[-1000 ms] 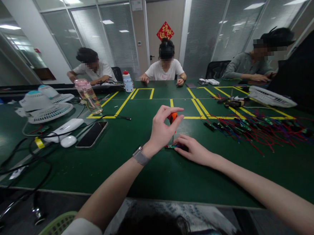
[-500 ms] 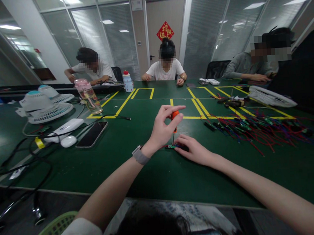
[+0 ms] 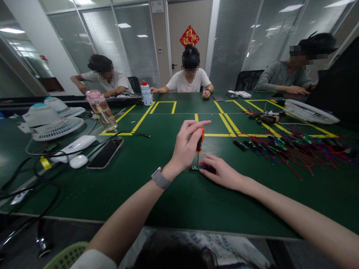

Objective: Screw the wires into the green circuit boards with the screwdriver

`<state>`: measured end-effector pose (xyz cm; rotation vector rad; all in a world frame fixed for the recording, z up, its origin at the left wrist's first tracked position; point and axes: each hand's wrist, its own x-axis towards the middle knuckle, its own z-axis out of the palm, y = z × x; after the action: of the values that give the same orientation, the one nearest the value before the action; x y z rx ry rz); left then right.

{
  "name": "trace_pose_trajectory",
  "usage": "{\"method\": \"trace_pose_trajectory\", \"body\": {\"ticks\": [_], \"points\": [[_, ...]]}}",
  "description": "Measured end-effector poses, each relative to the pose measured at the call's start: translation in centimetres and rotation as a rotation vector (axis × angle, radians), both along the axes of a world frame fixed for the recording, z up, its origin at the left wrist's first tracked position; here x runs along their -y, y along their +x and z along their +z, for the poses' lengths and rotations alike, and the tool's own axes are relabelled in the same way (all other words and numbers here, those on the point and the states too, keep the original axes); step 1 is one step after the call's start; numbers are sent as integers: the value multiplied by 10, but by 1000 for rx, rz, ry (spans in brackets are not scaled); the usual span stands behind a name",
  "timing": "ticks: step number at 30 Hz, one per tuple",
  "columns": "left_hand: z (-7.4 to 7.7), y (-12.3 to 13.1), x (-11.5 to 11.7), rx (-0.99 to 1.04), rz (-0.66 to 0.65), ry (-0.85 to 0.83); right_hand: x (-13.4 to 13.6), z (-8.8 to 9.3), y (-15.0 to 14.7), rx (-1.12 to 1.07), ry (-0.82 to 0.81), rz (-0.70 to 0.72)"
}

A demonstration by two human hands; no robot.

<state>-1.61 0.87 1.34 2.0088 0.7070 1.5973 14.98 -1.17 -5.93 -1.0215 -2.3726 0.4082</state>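
My left hand (image 3: pixel 186 144) is closed round the orange and black handle of a screwdriver (image 3: pixel 201 143), its index finger stretched over the top. The shaft points straight down, and its tip meets a small green circuit board (image 3: pixel 194 168) lying on the green table (image 3: pixel 159 201). My right hand (image 3: pixel 220 170) rests on the table with its fingertips pressed at the board's right end, holding it down. Those fingers partly cover the board and a dark piece beside it. A red wire shows at the board's left end.
Several wired circuit boards (image 3: pixel 278 146) lie heaped at the right, near pliers (image 3: pixel 269 118). To the left are a phone (image 3: pixel 105 154), a white earbud case (image 3: pixel 78 161), cables, fans (image 3: pixel 54 127) and a pink-lided bottle (image 3: pixel 101 111). Three people sit across the table.
The thumb of my left hand has shifted along the screwdriver handle, and the handle shows turned. My right hand stays put. The middle co-worker's arm has reached out toward the blue bottle.
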Motion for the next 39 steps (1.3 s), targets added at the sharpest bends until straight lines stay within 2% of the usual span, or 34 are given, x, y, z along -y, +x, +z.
{"method": "trace_pose_trajectory", "body": {"ticks": [3,7,9,16,18,22,24,29,35,39], "points": [[-1,1,0,34,-65,-48,0,-1,0,-2,6,3],[-1,1,1,3,67,21,0,-1,1,-7,1,-2],[0,0,1,-9,83,29,0,-1,1,-6,2,0],[-3,3,-1,114,-136,-122,0,0,1,6,-6,-1],[-4,4,-2,125,-113,-117,0,1,1,7,-9,-3],[-3,2,-2,52,52,5,0,1,0,9,-12,-6],[-1,1,-1,24,89,43,1,1,1,7,-14,-6],[-1,2,0,41,-65,-34,1,1,1,5,-17,-6],[-3,2,-2,13,40,12,0,1,0,12,-19,-1],[-2,2,-2,52,-99,-76,-1,-1,0,7,-16,-2]]}}
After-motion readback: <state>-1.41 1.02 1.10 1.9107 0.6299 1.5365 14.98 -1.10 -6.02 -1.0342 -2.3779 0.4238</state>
